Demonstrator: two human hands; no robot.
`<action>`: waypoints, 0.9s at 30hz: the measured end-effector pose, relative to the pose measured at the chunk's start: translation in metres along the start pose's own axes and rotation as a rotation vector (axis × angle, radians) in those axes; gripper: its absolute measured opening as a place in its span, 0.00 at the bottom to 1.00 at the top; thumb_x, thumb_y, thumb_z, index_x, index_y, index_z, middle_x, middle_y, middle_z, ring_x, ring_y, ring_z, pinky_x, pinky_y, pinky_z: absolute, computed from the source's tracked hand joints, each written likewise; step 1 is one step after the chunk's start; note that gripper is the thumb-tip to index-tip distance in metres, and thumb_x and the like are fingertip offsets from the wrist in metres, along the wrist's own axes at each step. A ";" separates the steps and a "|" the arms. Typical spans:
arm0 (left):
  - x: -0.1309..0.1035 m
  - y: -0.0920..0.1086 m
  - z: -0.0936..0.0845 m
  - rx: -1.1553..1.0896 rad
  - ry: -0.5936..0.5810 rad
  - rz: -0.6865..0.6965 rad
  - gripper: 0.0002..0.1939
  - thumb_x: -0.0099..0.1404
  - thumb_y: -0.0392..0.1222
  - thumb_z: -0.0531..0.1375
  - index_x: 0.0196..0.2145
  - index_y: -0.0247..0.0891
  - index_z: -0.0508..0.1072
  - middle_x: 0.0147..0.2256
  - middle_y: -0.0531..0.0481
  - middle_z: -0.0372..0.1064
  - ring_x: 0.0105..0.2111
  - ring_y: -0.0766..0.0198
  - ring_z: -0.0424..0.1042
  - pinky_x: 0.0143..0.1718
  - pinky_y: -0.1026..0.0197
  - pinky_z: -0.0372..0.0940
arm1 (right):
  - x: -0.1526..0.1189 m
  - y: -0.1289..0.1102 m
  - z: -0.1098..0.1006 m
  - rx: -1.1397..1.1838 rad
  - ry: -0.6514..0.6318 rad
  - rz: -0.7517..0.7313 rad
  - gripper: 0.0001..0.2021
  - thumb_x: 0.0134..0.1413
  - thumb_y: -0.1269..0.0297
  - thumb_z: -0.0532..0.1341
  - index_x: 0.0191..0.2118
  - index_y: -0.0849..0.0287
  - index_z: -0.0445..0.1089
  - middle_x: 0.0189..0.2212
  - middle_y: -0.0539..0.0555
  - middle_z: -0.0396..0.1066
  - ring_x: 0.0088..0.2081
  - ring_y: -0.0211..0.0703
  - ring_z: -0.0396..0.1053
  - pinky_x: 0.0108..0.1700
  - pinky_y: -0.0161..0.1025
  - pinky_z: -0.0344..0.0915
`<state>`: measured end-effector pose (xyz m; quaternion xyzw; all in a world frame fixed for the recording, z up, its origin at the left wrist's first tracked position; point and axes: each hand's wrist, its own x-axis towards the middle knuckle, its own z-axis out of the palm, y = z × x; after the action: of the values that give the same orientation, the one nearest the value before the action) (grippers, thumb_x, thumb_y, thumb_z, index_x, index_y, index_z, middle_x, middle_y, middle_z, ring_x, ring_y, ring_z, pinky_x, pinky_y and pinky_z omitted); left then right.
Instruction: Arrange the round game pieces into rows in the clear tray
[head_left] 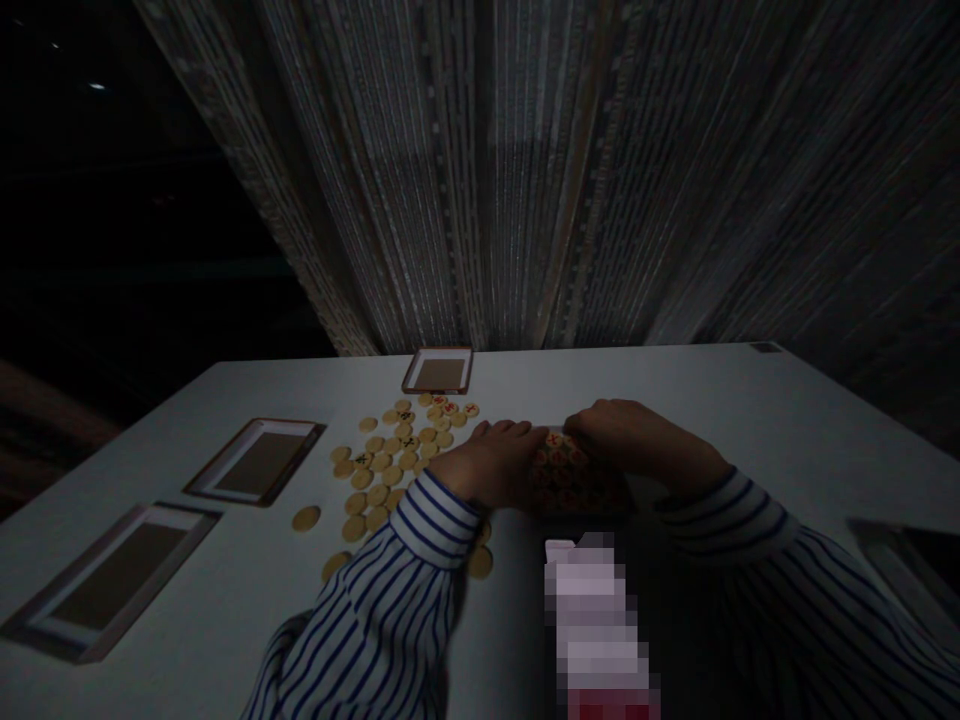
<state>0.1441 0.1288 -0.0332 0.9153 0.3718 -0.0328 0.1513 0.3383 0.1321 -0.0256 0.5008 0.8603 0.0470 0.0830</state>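
Round wooden pieces (381,462) lie scattered on the white table, some showing black or red characters. Right of them, a dark box or tray (586,518) holds several pieces with red characters (564,476) set in rows. My left hand (491,462) rests at the left side of these rows, palm down, its fingers bent toward the far edge; what is under it is hidden. My right hand (637,440) is at the far right corner of the rows, its fingers curled down onto the pieces or the edge. Whether either hand grips a piece cannot be made out.
Framed trays stand at the far edge (439,371), at the left (255,460) and at the near left (112,580). Another frame (911,570) is at the right edge. A string curtain (510,180) hangs behind the table (660,370). A blurred pixelated patch covers the bottom middle.
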 end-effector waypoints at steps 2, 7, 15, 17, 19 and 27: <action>0.000 0.000 0.000 -0.005 0.003 0.004 0.42 0.50 0.52 0.62 0.59 0.39 0.51 0.56 0.42 0.57 0.55 0.49 0.56 0.56 0.44 0.51 | -0.001 0.002 0.000 0.007 0.013 -0.006 0.11 0.54 0.69 0.53 0.37 0.59 0.72 0.29 0.57 0.74 0.31 0.45 0.71 0.29 0.37 0.58; 0.001 0.000 0.000 0.004 -0.006 0.004 0.42 0.51 0.53 0.62 0.59 0.38 0.50 0.57 0.41 0.56 0.56 0.48 0.55 0.56 0.44 0.51 | -0.002 0.007 -0.002 0.004 0.008 0.012 0.11 0.55 0.68 0.52 0.37 0.58 0.72 0.28 0.57 0.73 0.31 0.45 0.71 0.28 0.37 0.56; 0.000 0.001 -0.001 0.021 -0.005 -0.009 0.41 0.52 0.52 0.61 0.59 0.38 0.50 0.57 0.40 0.55 0.56 0.48 0.55 0.56 0.43 0.50 | -0.008 0.011 -0.015 0.009 0.008 0.087 0.13 0.55 0.69 0.51 0.41 0.59 0.71 0.34 0.59 0.74 0.35 0.48 0.71 0.30 0.39 0.59; -0.001 0.002 -0.003 0.010 -0.011 -0.019 0.42 0.52 0.53 0.62 0.59 0.38 0.50 0.57 0.40 0.55 0.56 0.48 0.54 0.56 0.43 0.49 | -0.010 0.010 -0.018 -0.006 0.011 0.096 0.13 0.55 0.69 0.50 0.40 0.60 0.71 0.34 0.60 0.74 0.35 0.49 0.71 0.30 0.39 0.59; -0.002 0.004 -0.006 0.013 -0.008 -0.029 0.41 0.52 0.53 0.62 0.59 0.37 0.51 0.57 0.40 0.56 0.56 0.48 0.54 0.57 0.43 0.49 | -0.011 0.010 -0.020 -0.019 0.015 0.100 0.13 0.56 0.69 0.50 0.38 0.60 0.71 0.33 0.60 0.74 0.34 0.48 0.71 0.30 0.39 0.58; -0.009 0.000 -0.021 0.063 0.151 -0.040 0.23 0.59 0.47 0.58 0.51 0.38 0.64 0.52 0.44 0.64 0.53 0.53 0.60 0.55 0.49 0.53 | -0.012 0.007 -0.025 -0.032 0.047 0.099 0.14 0.57 0.66 0.48 0.35 0.61 0.71 0.30 0.60 0.74 0.32 0.47 0.71 0.28 0.39 0.56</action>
<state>0.1362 0.1293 -0.0121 0.9119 0.3992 0.0214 0.0932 0.3455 0.1255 0.0017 0.5402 0.8353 0.0766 0.0684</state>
